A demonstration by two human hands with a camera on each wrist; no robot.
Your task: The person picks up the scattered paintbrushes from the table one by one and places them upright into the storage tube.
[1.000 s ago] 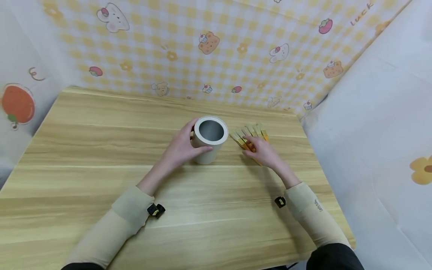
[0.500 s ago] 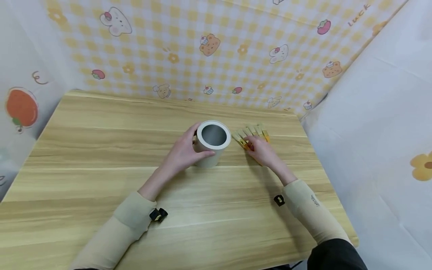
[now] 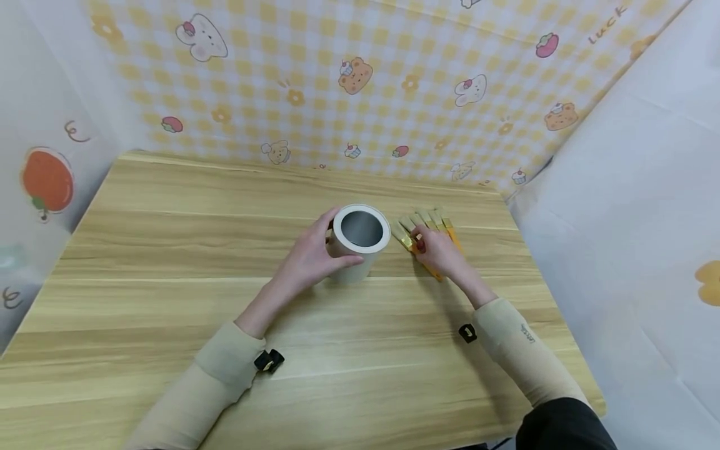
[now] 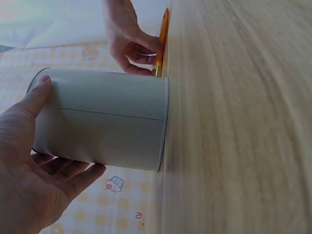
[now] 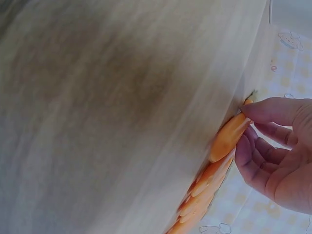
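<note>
A light grey cylindrical container (image 3: 355,270) with a thick pale rim stands upright on the wooden table, its grey inside visible from above. My left hand (image 3: 312,255) wraps round its left side, thumb in front and fingers behind, as the left wrist view also shows. To the right, my right hand (image 3: 441,251) pinches the leftmost of several paintbrushes between thumb and fingers. This paintbrush (image 5: 227,140) has an orange handle, a gold ferrule and pale bristles pointing away from me. The other paintbrushes (image 5: 197,197) lie fanned beside it, partly hidden by the hand.
The wood-grain table (image 3: 225,212) ends at the back against a yellow checked cloth (image 3: 315,119) printed with cartoon figures. White sheets (image 3: 630,206) hang at the right and left sides.
My right thumb and fingers have drawn together on the leftmost paintbrush, which lies slightly more apart from the others. My left hand keeps its hold; the head view has shifted a little.
</note>
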